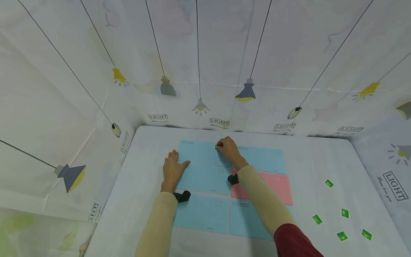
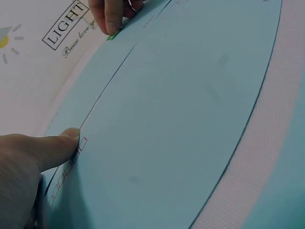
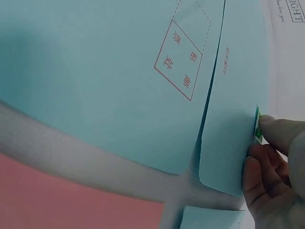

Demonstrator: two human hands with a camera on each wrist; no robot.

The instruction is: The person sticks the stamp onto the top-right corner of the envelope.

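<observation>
My right hand is at the upper right corner of the top-left blue envelope. Its thumb and fingers pinch a small green stamp, which lies close against the envelope there; the stamp is partly covered by the thumb. On the left, my left hand rests with fingers spread over the left edge of that envelope. The left thumb touches down by the row of small printed boxes on the middle-left blue envelope.
More envelopes lie in two columns, among them a pink envelope partly under the right forearm and a bottom-left blue envelope. Several loose green stamps, such as one stamp, are scattered on the white table at right. A printed cloth wall stands behind.
</observation>
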